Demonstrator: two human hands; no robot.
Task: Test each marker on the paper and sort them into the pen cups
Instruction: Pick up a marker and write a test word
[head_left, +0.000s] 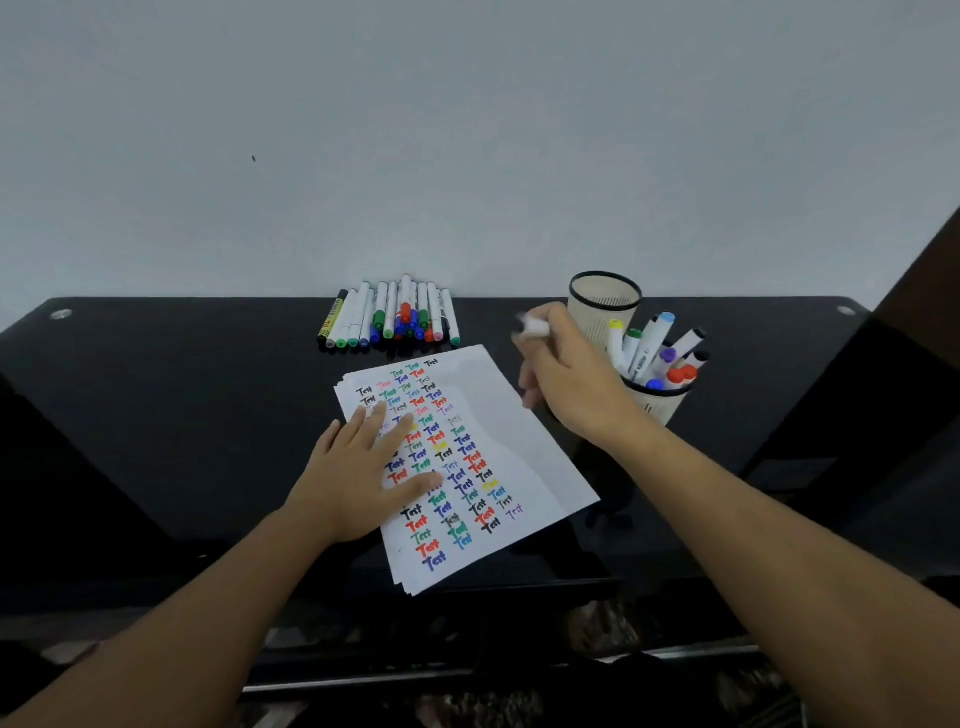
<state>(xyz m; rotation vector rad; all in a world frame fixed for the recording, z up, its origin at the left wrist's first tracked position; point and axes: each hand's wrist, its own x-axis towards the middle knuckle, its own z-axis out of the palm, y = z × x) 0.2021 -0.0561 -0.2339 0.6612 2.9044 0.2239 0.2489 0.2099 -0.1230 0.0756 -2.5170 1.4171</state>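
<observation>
Dark and glossy, the worktop (156, 415) stands against a plain pale wall, and we record the following. Our left hand (358, 473) lies flat, fingers straight, pressing the paper (519, 447), a small stack whose top sheet carries columns of "Test" written in many colours. Our right hand (566, 374) is raised above the worktop, just right of the paper and in front of the pen cups, its grip curled round a white marker (535, 327); the marker is blurred and we cannot tell whether its cap is on. Behind the paper, against the wall, a row of untested markers (389, 317) lies side by side. The nearer cup (660, 402) already holds a good number of markers standing cap-up; the farther cup (605, 301) shows none that we can see. We judge the step in hand to be the sorting of a marker just tried, since it is held near the cups and off the sheet. The next move calls for choosing the proper cup and lowering the marker in without knocking those already standing, then reaching to the row for another.
</observation>
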